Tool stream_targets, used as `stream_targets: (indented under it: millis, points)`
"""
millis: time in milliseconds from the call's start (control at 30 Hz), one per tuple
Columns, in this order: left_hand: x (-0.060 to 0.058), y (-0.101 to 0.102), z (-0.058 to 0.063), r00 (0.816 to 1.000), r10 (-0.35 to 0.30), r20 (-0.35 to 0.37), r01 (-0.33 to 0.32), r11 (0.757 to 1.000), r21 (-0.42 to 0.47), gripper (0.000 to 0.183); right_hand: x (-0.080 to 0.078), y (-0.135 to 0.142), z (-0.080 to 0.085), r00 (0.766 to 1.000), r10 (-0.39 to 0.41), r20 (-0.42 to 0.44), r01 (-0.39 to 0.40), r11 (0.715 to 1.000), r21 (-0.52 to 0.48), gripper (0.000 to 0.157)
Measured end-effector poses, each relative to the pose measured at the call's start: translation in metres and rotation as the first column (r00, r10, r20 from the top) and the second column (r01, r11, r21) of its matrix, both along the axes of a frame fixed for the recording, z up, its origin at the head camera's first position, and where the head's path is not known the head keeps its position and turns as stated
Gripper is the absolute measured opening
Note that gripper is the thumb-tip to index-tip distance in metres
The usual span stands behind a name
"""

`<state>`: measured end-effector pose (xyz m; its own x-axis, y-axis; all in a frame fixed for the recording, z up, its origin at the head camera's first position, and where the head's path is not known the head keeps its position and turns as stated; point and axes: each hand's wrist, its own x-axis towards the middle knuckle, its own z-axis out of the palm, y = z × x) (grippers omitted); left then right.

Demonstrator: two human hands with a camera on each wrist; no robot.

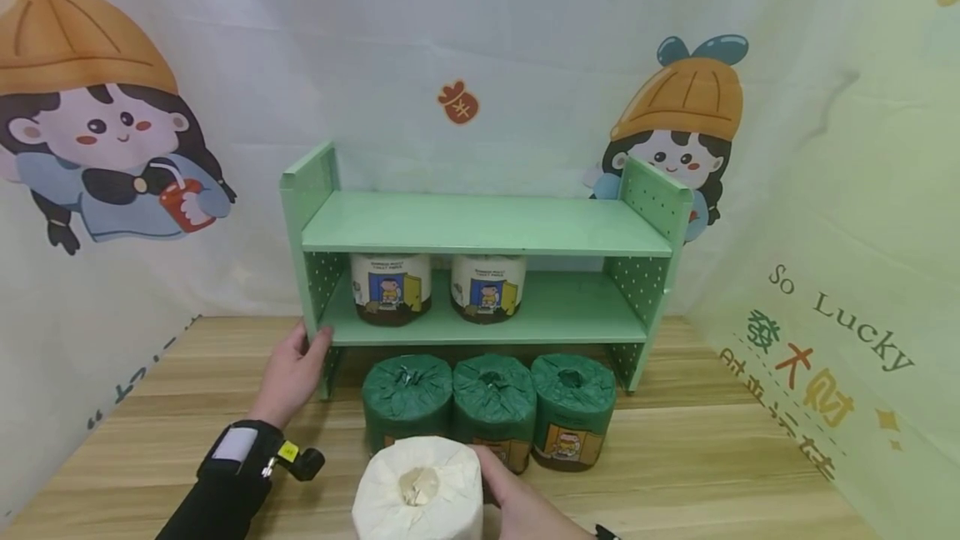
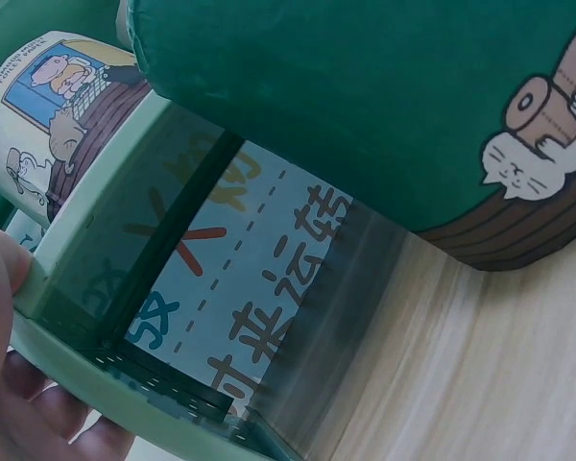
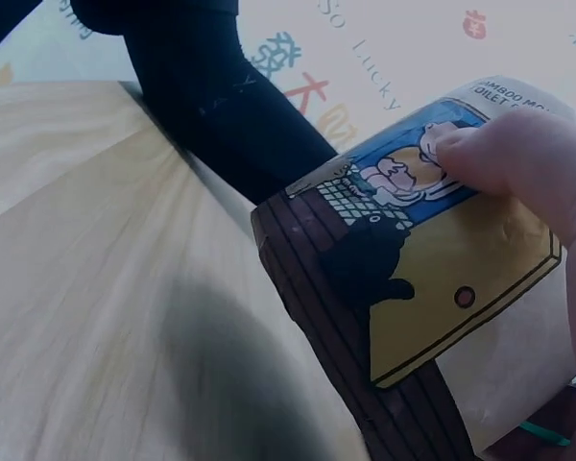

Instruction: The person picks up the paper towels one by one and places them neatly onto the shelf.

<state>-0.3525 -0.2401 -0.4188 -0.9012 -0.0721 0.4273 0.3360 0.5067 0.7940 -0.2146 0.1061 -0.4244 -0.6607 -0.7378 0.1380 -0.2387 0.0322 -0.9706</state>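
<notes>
My left hand (image 1: pixel 291 377) grips the left side panel of the light green two-tier shelf (image 1: pixel 480 222) near its lower board. In the left wrist view, the thumb and fingers (image 2: pixel 48 408) curl round the panel's edge. My right hand (image 1: pixel 528 507) holds a white-wrapped toilet roll (image 1: pixel 378 486) at the front, in front of the shelf. Its printed side (image 3: pixel 461 269) shows a cartoon and a yellow door in the right wrist view, with the thumb pressed on the wrapper. Two white-wrapped toilet rolls, a left one (image 1: pixel 392 290) and a right one (image 1: pixel 488 290), stand on the lower board.
Three green-wrapped toilet rolls stand in a row on the wooden table (image 1: pixel 697 457) before the shelf: left (image 1: pixel 408 402), middle (image 1: pixel 495 398) and right (image 1: pixel 573 398). A printed cloth (image 1: pixel 525 48) with cartoon figures hangs behind and at the sides.
</notes>
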Motion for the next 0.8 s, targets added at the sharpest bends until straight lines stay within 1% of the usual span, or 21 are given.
stream_targets:
  millis: [233,333,433,533,700,800]
  points:
    - [0.001,0.000,0.001,1.000,-0.012,0.006,0.012,1.000,0.006,0.051,0.005,0.004,0.015,0.999,0.002,-0.042,-0.003,1.000,-0.010,0.083]
    - [0.001,0.000,0.000,1.000,-0.011,0.007,0.011,1.000,0.009,0.051,0.008,0.006,0.022,0.999,0.001,-0.038,-0.001,1.000,-0.012,0.085]
    - [0.002,0.000,0.001,1.000,-0.008,0.007,0.008,1.000,0.011,0.050,0.010,0.008,0.028,1.000,0.003,-0.026,-0.004,0.999,-0.034,0.087]
    - [0.003,0.000,0.002,1.000,-0.013,0.004,0.013,1.000,0.015,0.049,0.011,0.012,0.034,0.999,-0.001,-0.036,-0.001,0.998,-0.068,0.087]
    - [0.003,0.000,0.002,0.999,-0.019,0.027,0.019,1.000,0.025,0.049,0.010,0.022,0.044,0.991,-0.070,-0.113,0.056,0.991,-0.122,0.090]
    - [0.002,0.000,0.002,0.999,-0.020,0.043,0.019,0.999,0.028,0.052,0.009,0.027,0.049,0.986,-0.109,-0.124,0.089,0.984,-0.158,0.090]
